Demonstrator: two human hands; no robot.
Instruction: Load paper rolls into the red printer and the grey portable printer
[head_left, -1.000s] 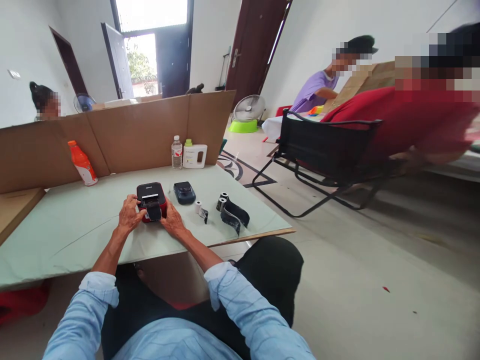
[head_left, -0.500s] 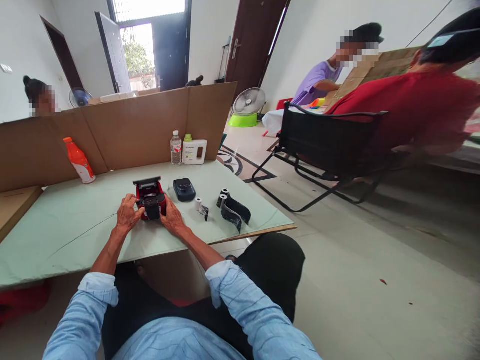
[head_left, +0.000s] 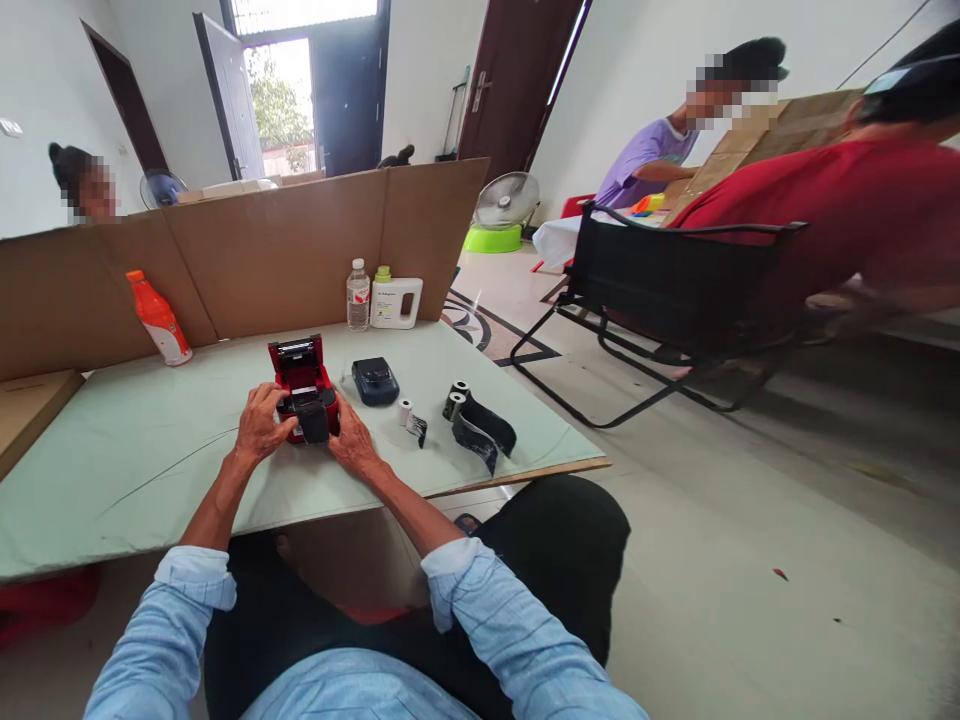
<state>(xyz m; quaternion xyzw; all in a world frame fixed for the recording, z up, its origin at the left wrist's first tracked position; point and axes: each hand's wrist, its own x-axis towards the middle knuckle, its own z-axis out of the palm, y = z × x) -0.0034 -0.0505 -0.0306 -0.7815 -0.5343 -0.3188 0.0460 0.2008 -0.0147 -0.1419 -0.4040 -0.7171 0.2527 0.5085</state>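
A small red and black receipt printer (head_left: 308, 420) stands on the table with its lid (head_left: 297, 358) raised, showing a red inner side. A strip of black paper hangs over its front. My left hand (head_left: 262, 424) grips the left side, thumb at the front and fingers near the top edge. Against the right side rests my right hand (head_left: 352, 436), its fingers partly hidden behind the printer. Just right of it lies a second, dark blue printer (head_left: 375, 382) with its cover down. A small paper roll (head_left: 406, 412) and larger black-printed paper rolls (head_left: 480, 425) lie farther right, their ends unrolled.
A cardboard screen (head_left: 285, 240) borders the table's (head_left: 172, 450) far side. Before it stand an orange bottle (head_left: 159, 320), a water bottle (head_left: 358, 297) and a white jug (head_left: 395, 303). A cardboard box (head_left: 34, 415) sits at left. Other people and a black folding chair (head_left: 675, 270) are around.
The red printer's lid has swung up and back, so more of its red inside shows. Both hands stay on the printer. The view has shifted slightly.
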